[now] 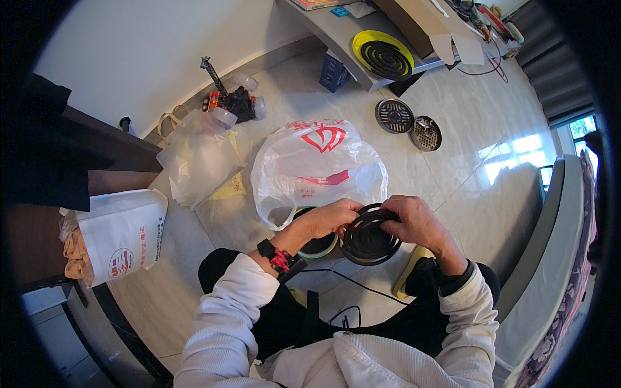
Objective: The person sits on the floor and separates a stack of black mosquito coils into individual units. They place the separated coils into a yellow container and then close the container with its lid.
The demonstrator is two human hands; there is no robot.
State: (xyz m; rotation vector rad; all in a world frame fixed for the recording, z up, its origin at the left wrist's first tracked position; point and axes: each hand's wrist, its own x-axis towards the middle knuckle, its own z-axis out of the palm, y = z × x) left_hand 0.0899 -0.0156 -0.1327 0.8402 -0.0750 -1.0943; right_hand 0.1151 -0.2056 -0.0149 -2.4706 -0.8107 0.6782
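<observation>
A dark spiral mosquito coil [369,246], apparently a stack of several, is held in front of me above the floor. My left hand [335,218] closes on its left edge. From the upper right, my right hand [414,221] grips it, the thumb reaching in over the rings. Partly hidden below my left wrist is a round thing with a pale green rim and dark middle [318,247]. Just beyond my hands lies a white plastic bag with red print [284,155].
More black coils [386,59] lie on a yellow plate [362,40] on the grey table [317,29]. An opened round metal coil holder [427,134] and its slotted lid [394,116] rest on the floor. Bags [200,155] stand left; a bed [550,258] is right.
</observation>
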